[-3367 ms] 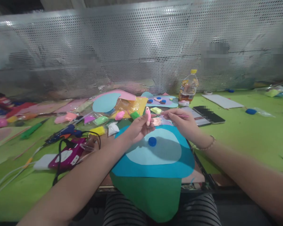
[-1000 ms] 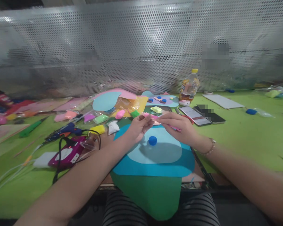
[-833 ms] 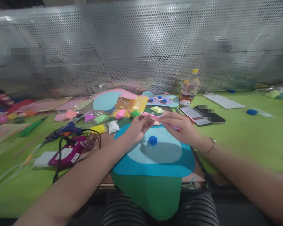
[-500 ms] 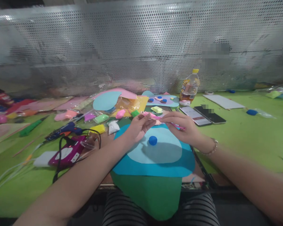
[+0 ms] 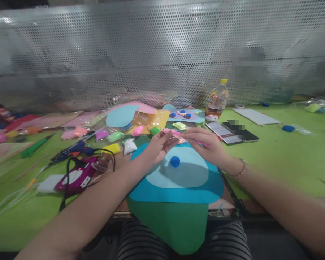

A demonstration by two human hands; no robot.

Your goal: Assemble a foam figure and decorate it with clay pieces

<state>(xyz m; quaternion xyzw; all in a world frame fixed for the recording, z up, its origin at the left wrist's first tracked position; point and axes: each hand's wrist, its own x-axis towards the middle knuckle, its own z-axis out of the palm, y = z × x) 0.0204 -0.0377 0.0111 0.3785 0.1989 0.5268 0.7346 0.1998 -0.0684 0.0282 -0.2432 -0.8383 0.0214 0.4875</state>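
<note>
My left hand (image 5: 158,146) pinches a small roll of pink clay (image 5: 170,132) at its fingertips. My right hand (image 5: 206,146) is closed round a thin pink tool (image 5: 202,143), with its fingertips up against the same clay. Both hands hover over stacked foam sheets: a light blue oval (image 5: 184,173) on a darker blue sheet (image 5: 176,189) on a green one (image 5: 173,224). A round blue clay disc (image 5: 174,161) lies on the light blue oval just below my hands.
Packets of coloured clay (image 5: 115,137) and foam sheets (image 5: 135,113) lie to the left and behind. A glue gun (image 5: 70,151) and a magenta device (image 5: 76,178) with cables sit at left. A bottle (image 5: 217,99) and two phones (image 5: 231,131) stand at right, before a perforated metal screen (image 5: 162,54).
3.4 s ago the pink clay stood upright in my left hand with the tool apart from it. Since then my hands have closed together on the clay and barely moved.
</note>
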